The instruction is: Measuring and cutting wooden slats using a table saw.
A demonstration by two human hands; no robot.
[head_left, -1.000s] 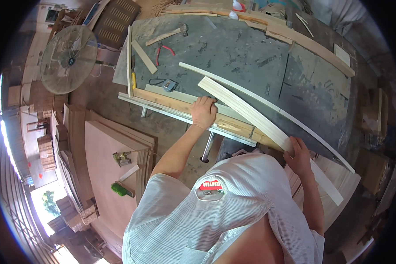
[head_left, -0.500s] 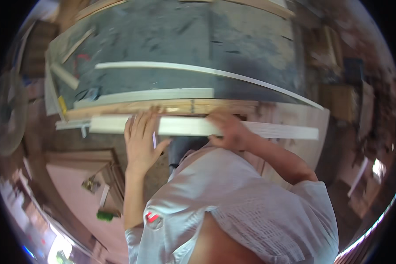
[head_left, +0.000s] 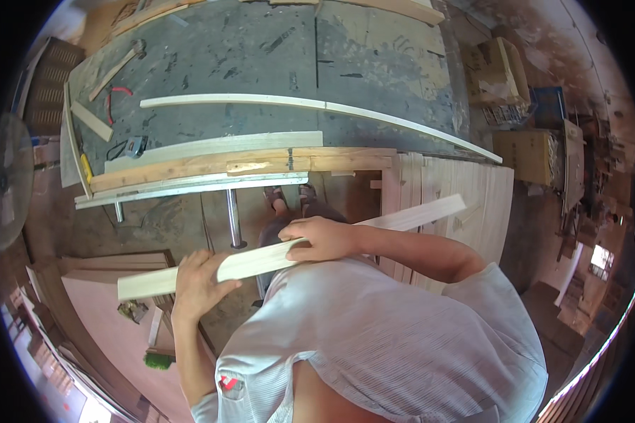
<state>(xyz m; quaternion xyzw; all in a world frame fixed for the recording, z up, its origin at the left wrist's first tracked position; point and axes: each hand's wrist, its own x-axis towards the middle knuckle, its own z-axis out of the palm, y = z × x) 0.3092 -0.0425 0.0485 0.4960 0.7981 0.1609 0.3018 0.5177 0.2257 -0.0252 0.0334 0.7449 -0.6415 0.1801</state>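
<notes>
Both my hands are on a pale wooden board (head_left: 257,261) held across the front of my body. It slants, with its left end nearer me and its right end farther off. My left hand (head_left: 199,283) grips it near the left end, fingers over the top and thumb along the near side. My right hand (head_left: 323,238) is closed round the board's middle, and its forearm hides part of the board to the right. Just beyond is the workbench's wooden front edge (head_left: 261,163), apart from the board.
On the grey bench top (head_left: 261,70) lie a long thin strip (head_left: 261,101), a flat board (head_left: 226,144), a hammer (head_left: 120,67) and a tape measure (head_left: 137,145). Boards (head_left: 466,180) are stacked to the right, panels (head_left: 106,303) at lower left. Cardboard boxes (head_left: 522,158) stand farther right.
The board has come away from the bench edge toward my body and turned from nearly level to slanted. Both hands moved nearer me with it, the left hand shifting left.
</notes>
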